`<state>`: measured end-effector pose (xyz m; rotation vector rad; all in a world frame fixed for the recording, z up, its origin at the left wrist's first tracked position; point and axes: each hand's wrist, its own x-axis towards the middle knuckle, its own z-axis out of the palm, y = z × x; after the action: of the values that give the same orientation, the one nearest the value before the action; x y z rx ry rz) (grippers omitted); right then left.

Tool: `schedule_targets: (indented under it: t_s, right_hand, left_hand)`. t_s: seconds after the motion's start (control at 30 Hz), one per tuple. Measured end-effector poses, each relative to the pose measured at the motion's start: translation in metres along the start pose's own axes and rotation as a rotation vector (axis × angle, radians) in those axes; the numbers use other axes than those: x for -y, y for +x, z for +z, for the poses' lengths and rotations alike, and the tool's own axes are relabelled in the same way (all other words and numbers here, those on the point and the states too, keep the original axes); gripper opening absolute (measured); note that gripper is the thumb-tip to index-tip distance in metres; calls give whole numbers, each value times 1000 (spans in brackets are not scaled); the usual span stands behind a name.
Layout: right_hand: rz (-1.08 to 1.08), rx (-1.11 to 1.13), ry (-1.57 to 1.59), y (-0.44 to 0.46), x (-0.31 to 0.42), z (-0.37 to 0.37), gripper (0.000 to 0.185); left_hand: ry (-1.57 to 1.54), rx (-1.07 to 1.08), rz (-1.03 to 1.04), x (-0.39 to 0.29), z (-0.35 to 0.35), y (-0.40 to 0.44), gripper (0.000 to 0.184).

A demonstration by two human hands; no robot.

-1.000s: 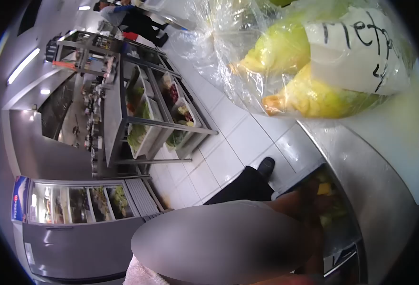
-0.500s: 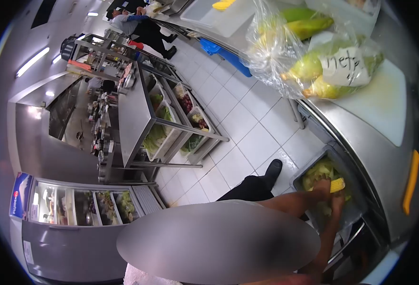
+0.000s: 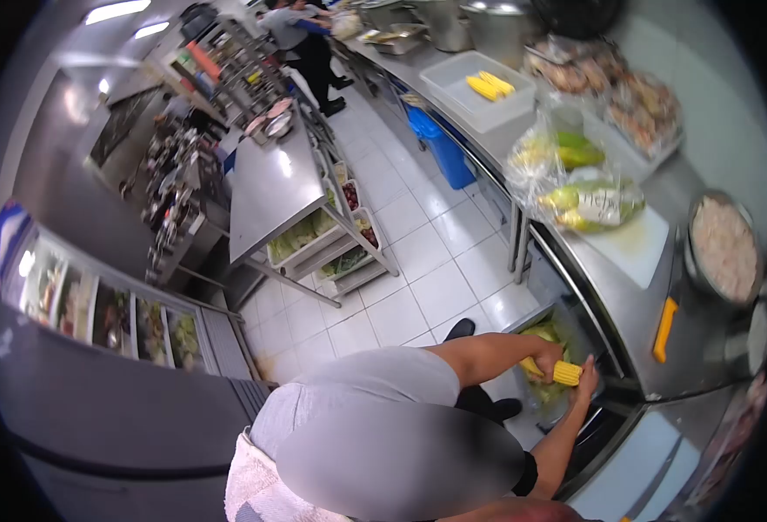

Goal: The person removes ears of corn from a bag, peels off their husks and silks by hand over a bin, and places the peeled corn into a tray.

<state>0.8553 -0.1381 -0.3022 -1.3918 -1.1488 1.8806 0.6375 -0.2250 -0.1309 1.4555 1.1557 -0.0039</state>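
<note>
Neither my left hand nor my right hand can be made out. Below me a co-worker in a grey shirt (image 3: 366, 374) bends over a grey bin (image 3: 592, 326). One of the co-worker's hands (image 3: 546, 357) is at the rear of a yellow corn cob (image 3: 566, 373), and the other (image 3: 585, 379) grips its front end. Green husks (image 3: 542, 332) lie in the bin. On the steel counter, a clear bag of unhusked corn (image 3: 579, 204) with a handwritten label rests partly on a white cutting board (image 3: 644, 248). A blurred reddish shape lies at the bottom edge.
Yellow cobs lie in a clear tub (image 3: 453, 74). An orange-handled knife (image 3: 664, 329) and a bowl of pale food (image 3: 724, 248) share the counter. A blue bin (image 3: 443, 152) stands beneath it. Left are a steel table (image 3: 275, 191) and a glass-front fridge (image 3: 110, 317); people work farther back.
The view has pulled back and shifted, so the bag looks smaller and more counter shows. The co-worker's hands and the cob, dark and unclear at first, now show plainly over the bin.
</note>
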Motion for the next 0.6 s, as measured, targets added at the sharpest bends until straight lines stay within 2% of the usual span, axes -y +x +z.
schedule_targets:
  t_s: [0.07,0.1,0.13,0.17,0.23,0.27,0.37,0.4,0.5,0.53,0.6]
  right_hand:
    - [153,-22,112,-29,43,9,45]
    - [41,38,-75,-7,18,-6,44]
    - [-84,77,-270,16,-9,-21,44]
    - [-213,92,-448,38,-33,-34,45]
    - [1,46,-264,-26,34,11,55]
    - [102,8,-171,-72,83,43,61]
    - [53,260,534,-119,146,102,79]
    - [98,200,423,-121,150,122,82]
    - [-50,327,125,-141,169,143,74]
    - [-72,347,168,-159,181,156,61]
    - [-119,352,-129,-207,225,162,53]
  left_hand:
    - [-574,-70,2,-4,-1,-14,29]
    - [-869,-100,24,-7,0,-22,30]
    - [-928,-154,77,-14,-2,-32,29]
    - [-982,-244,75,-27,-3,-46,30]
    - [-1073,-401,72,-59,-5,-76,31]
    - [-1017,-523,53,-68,-4,-83,40]
    - [-672,-946,55,-51,7,-38,56]
    - [-591,-1194,81,-65,15,-37,67]
    - [-800,-1522,-181,-89,5,-58,69]
    - [-799,-1594,-223,-103,-1,-89,69]
    - [-982,-1596,-31,-80,-17,-77,62]
